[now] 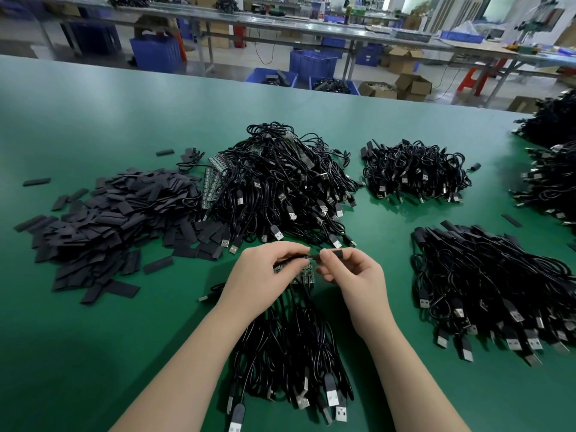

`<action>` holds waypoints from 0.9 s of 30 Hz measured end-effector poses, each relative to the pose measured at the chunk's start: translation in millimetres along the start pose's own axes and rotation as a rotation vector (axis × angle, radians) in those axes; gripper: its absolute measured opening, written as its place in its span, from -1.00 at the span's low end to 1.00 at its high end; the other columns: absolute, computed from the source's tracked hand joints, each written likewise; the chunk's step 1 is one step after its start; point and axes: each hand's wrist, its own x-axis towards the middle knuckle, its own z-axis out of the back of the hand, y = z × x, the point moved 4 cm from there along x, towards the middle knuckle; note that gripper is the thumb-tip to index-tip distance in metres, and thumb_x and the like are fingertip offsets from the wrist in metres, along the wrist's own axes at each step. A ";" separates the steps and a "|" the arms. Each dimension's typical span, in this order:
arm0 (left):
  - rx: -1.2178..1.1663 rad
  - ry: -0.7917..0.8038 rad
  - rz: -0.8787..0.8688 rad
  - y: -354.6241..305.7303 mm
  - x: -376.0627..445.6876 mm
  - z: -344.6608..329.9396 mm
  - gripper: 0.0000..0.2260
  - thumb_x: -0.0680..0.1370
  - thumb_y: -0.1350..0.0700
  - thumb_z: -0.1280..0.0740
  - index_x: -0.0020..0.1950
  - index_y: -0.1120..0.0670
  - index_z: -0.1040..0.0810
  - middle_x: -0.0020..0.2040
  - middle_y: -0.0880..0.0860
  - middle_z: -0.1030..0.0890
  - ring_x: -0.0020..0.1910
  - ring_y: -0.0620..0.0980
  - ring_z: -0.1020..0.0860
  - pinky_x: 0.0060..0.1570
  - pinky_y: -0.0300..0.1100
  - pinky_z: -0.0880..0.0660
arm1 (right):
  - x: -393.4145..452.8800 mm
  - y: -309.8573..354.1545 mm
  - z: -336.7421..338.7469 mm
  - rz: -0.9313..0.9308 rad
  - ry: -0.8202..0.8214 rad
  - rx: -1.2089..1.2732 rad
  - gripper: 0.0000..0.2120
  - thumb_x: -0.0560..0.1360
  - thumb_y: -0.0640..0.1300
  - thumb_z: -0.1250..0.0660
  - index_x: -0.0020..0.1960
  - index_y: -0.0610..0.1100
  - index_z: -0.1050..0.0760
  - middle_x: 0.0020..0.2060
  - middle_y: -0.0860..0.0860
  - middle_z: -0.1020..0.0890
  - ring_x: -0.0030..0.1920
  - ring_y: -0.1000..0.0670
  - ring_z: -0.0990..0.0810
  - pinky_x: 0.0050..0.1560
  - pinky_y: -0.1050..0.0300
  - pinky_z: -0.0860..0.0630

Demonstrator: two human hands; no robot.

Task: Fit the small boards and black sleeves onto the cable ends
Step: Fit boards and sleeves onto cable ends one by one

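Note:
My left hand (265,272) grips a bunch of small green boards (304,273) fixed to cable ends; their black cables (290,347) trail toward me and end in USB plugs. My right hand (352,275) pinches a black sleeve (336,253) just right of the left fingertips, level with a board end. The two hands almost touch above the green table (93,353). A heap of loose black sleeves (106,219) lies at the left. Strips of small boards (212,182) show at the edge of the big cable pile (280,185).
More bundles of black USB cables lie at centre right (414,173), at right front (492,285) and along the right edge (551,169). Stray sleeves (36,181) are scattered on the mat. Beyond the table's far edge stand benches, blue crates (311,64) and cardboard boxes.

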 end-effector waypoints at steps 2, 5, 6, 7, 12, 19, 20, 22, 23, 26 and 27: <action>0.073 -0.081 0.002 -0.6 -0.4 2.9 -0.87 0.49 -0.01 -0.46 0.02 -0.15 -0.68 -0.08 -0.32 -0.64 -0.02 -0.34 -0.58 0.03 -0.33 -0.53 | -0.7 0.8 -0.9 -0.005 -0.005 0.010 -0.86 0.48 -0.18 -0.48 -0.20 0.03 -0.70 -0.31 0.00 -0.69 -0.28 0.11 -0.64 -0.19 0.32 -0.55; 0.097 -0.111 -0.053 -4.7 -2.7 2.4 -0.89 0.47 -0.01 -0.47 -0.02 -0.14 -0.70 -0.11 -0.30 -0.64 -0.03 -0.33 -0.57 -0.02 -0.40 -0.49 | -1.9 1.1 -2.7 -0.005 -0.006 -0.001 -0.87 0.48 -0.17 -0.48 -0.18 0.04 -0.71 -0.28 0.00 -0.71 -0.26 0.09 -0.67 -0.21 0.32 -0.55; 0.107 -0.115 -0.080 -6.6 -3.6 1.7 -0.89 0.47 0.01 -0.47 -0.01 -0.12 -0.70 -0.11 -0.28 -0.65 -0.02 -0.33 -0.57 -0.01 -0.42 -0.48 | -2.2 0.7 -3.1 -0.009 -0.009 -0.004 -0.87 0.48 -0.17 -0.48 -0.18 0.05 -0.71 -0.28 -0.01 -0.71 -0.26 0.09 -0.67 -0.21 0.31 -0.55; 0.116 -0.121 -0.102 -8.0 -4.3 1.3 -0.89 0.47 0.03 -0.48 -0.01 -0.10 -0.70 -0.11 -0.27 -0.65 -0.02 -0.33 -0.57 -0.01 -0.43 -0.47 | -2.3 0.0 -3.4 -0.014 -0.013 -0.001 -0.87 0.48 -0.16 -0.48 -0.18 0.04 -0.70 -0.28 -0.01 -0.72 -0.26 0.08 -0.67 -0.22 0.30 -0.55; 0.137 -0.138 -0.140 -11.4 -4.8 2.4 -0.88 0.48 0.04 -0.46 0.01 -0.07 -0.70 -0.11 -0.23 -0.66 -0.03 -0.27 -0.59 -0.03 -0.37 -0.50 | -5.5 -1.8 -7.3 -0.072 -0.031 0.111 -0.90 0.37 0.01 -0.52 -0.21 -0.01 -0.70 -0.29 -0.05 -0.70 -0.27 0.04 -0.63 -0.27 0.29 -0.52; 0.140 -0.155 -0.176 -15.2 -4.8 3.6 -0.84 0.49 0.03 -0.40 0.03 -0.04 -0.71 -0.08 -0.18 -0.69 -0.03 -0.26 -0.60 -0.01 -0.31 -0.51 | -7.1 -1.0 -14.2 -0.109 0.023 0.237 -0.89 0.27 0.02 -0.53 -0.21 0.05 -0.70 -0.28 -0.01 -0.71 -0.22 0.05 -0.70 -0.29 0.31 -0.52; 0.128 -0.161 -0.182 -15.4 -4.7 3.5 -0.84 0.48 0.04 -0.41 0.03 -0.02 -0.71 -0.08 -0.17 -0.69 -0.04 -0.26 -0.61 -0.01 -0.30 -0.52 | -6.6 -1.2 -14.1 -0.106 0.019 0.239 -0.89 0.27 0.03 -0.53 -0.22 0.05 -0.70 -0.29 -0.01 -0.71 -0.23 0.05 -0.70 -0.30 0.31 -0.52; 0.068 -0.185 -0.181 -15.3 -5.0 2.9 -0.85 0.47 0.07 -0.44 0.01 0.01 -0.72 -0.09 -0.15 -0.70 -0.05 -0.27 -0.61 -0.01 -0.28 -0.54 | -6.3 -0.2 -13.4 -0.100 0.010 0.248 -0.90 0.27 0.03 -0.53 -0.25 0.04 -0.69 -0.31 -0.01 -0.70 -0.25 0.06 -0.69 -0.30 0.31 -0.51; 0.044 -0.196 -0.181 -15.1 -5.3 2.7 -0.85 0.46 0.09 -0.46 0.01 0.02 -0.72 -0.09 -0.15 -0.70 -0.05 -0.28 -0.62 -0.02 -0.28 -0.55 | -6.1 0.1 -13.5 -0.098 0.012 0.251 -0.90 0.27 0.03 -0.53 -0.25 0.03 -0.69 -0.32 -0.01 -0.70 -0.26 0.06 -0.69 -0.30 0.31 -0.52; 0.027 -0.202 -0.182 -14.7 -5.8 2.5 -0.86 0.45 0.14 -0.49 0.00 0.04 -0.72 -0.10 -0.14 -0.70 -0.06 -0.28 -0.62 -0.02 -0.29 -0.55 | -6.0 0.1 -13.5 -0.111 0.029 0.241 -0.87 0.25 0.06 -0.53 -0.24 0.04 -0.70 -0.31 0.00 -0.70 -0.25 0.07 -0.68 -0.30 0.30 -0.52; 0.027 -0.199 -0.182 -14.7 -5.5 2.5 -0.86 0.45 0.15 -0.49 0.00 0.03 -0.72 -0.10 -0.13 -0.70 -0.06 -0.28 -0.62 -0.02 -0.29 -0.55 | -5.9 -0.2 -13.4 -0.118 0.030 0.236 -0.87 0.25 0.06 -0.53 -0.24 0.04 -0.69 -0.30 0.00 -0.70 -0.25 0.06 -0.68 -0.30 0.29 -0.52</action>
